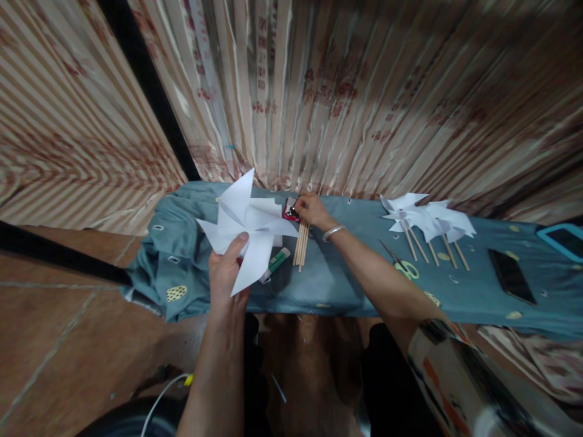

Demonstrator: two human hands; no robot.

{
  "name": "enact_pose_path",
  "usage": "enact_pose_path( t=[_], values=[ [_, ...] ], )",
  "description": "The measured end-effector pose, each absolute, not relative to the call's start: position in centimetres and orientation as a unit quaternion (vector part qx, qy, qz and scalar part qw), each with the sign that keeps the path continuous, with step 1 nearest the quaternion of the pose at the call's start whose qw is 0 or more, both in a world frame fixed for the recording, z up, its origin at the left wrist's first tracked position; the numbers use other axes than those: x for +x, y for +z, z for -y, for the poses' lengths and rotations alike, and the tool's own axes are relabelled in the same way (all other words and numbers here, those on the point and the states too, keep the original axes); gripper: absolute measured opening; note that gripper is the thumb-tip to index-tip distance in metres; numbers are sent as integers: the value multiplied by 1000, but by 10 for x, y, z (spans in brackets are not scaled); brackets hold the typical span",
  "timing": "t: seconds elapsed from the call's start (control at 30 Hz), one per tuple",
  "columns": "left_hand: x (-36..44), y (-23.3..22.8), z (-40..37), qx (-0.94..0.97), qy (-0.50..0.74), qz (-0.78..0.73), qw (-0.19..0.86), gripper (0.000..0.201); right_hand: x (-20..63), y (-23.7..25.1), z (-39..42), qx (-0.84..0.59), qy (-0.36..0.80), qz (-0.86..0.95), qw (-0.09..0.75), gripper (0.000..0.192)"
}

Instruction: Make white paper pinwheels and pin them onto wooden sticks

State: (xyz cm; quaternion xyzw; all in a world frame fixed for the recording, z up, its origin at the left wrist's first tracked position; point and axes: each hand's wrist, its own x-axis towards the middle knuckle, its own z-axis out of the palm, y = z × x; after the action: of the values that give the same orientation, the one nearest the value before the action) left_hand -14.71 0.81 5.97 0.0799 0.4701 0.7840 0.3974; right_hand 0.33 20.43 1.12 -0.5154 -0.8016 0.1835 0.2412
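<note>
My left hand (226, 267) grips a white folded paper pinwheel (249, 221), its thumb pressed near the middle and the fingers behind it. The pinwheel has no stick on it. My right hand (312, 209) has its fingertips pinched together at a small red box (288, 213) holding small dark, shiny pieces. What those fingertips hold, if anything, is too small to make out. Just below this hand lies a bundle of thin wooden sticks (300, 246). A green and white glue stick (277, 262) rests beside the pinwheel, and white paper (264, 203) shows partly behind it.
Several white pinwheels on sticks (428, 218) lie on the cloth-covered table (346, 285) to the right. Near them are green-handled scissors (404, 267), a dark phone (512, 276) and a blue-rimmed object (562, 240). A striped curtain (291, 109) hangs behind the table.
</note>
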Motion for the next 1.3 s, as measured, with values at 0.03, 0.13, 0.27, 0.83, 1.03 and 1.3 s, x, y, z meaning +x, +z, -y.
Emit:
enact_pose_path(
  t=[0.03, 0.13, 0.27, 0.83, 1.03, 1.3],
  values=[
    [-147, 60, -8, 79, 784, -469, 399, 26, 5, 12, -203, -520, 209, 786, 262, 16],
    [-146, 61, -7, 75, 782, -469, 403, 26, 13, 12, -192, -527, 291, 726, 333, 14],
    [-141, 58, -7, 91, 774, -473, 411, 27, 34, 9, -153, -512, 408, 630, 416, 11],
    [-81, 49, -19, 185, 728, -492, 440, 32, 145, -6, -49, -595, 318, 655, 340, 14],
    [-60, 44, -27, 204, 718, -484, 458, 31, 169, -14, -44, -615, 206, 709, 276, 14],
    [-48, 38, -31, 246, 676, -528, 453, 32, 186, -25, -37, -518, 63, 822, 229, 23]
  ],
)
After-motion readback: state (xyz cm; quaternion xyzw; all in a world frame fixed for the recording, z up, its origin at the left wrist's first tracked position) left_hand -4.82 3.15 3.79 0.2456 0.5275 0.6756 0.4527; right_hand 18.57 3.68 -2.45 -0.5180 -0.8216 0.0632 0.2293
